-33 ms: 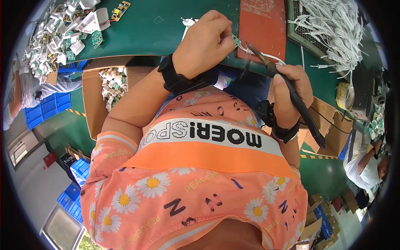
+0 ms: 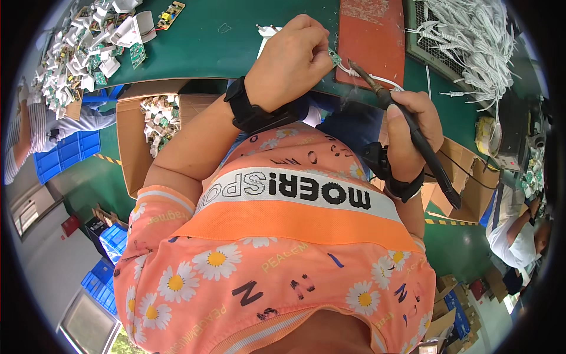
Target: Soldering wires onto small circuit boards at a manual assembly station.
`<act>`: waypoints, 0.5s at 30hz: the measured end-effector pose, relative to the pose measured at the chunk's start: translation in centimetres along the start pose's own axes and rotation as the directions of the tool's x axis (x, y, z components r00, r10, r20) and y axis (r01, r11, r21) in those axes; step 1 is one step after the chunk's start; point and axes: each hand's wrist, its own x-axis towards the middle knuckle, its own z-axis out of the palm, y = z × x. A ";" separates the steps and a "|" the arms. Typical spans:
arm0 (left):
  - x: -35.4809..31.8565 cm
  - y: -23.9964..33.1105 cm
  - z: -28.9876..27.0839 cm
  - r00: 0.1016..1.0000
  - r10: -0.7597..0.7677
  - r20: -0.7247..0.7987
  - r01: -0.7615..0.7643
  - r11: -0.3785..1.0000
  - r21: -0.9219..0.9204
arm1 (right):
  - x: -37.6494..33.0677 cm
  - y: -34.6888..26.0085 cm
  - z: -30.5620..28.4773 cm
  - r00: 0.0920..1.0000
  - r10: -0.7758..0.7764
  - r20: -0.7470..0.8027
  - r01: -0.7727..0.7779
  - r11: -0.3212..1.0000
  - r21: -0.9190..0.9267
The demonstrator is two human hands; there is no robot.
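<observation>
My left hand (image 2: 293,59) pinches a small green circuit board (image 2: 335,57) at the near edge of the green table (image 2: 224,41); a white wire (image 2: 377,78) runs off the board. My right hand (image 2: 413,133) grips a black soldering iron (image 2: 437,171) like a pen. Its metal tip points up-left and sits right beside the board, with a wisp of smoke below it. Both wrists wear black bands. A red-brown mat (image 2: 368,29) lies on the table just behind the board.
A tray of white cables (image 2: 466,35) stands at the back right. A heap of circuit boards and white housings (image 2: 88,47) lies back left. A cardboard box of parts (image 2: 159,118) sits under the table. Other people work at far left (image 2: 29,135) and right (image 2: 519,230).
</observation>
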 end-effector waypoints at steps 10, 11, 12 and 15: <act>0.6 0.4 0.6 0.996 0.073 0.043 -0.077 0.992 0.099 | 0.1 0.1 0.6 0.998 0.028 0.049 -0.029 0.999 0.024; 0.6 0.4 0.7 0.996 0.070 0.047 -0.074 0.992 0.105 | 0.2 0.1 0.7 0.998 -0.005 0.058 0.004 1.000 0.011; 0.6 0.5 0.7 0.996 0.066 0.059 -0.073 0.990 0.121 | 0.3 0.1 0.7 0.996 -0.058 0.073 0.058 0.998 0.003; 0.6 0.4 0.6 0.998 0.041 0.043 -0.045 0.994 0.103 | 0.4 0.2 0.7 0.992 -0.088 0.087 0.092 0.995 -0.038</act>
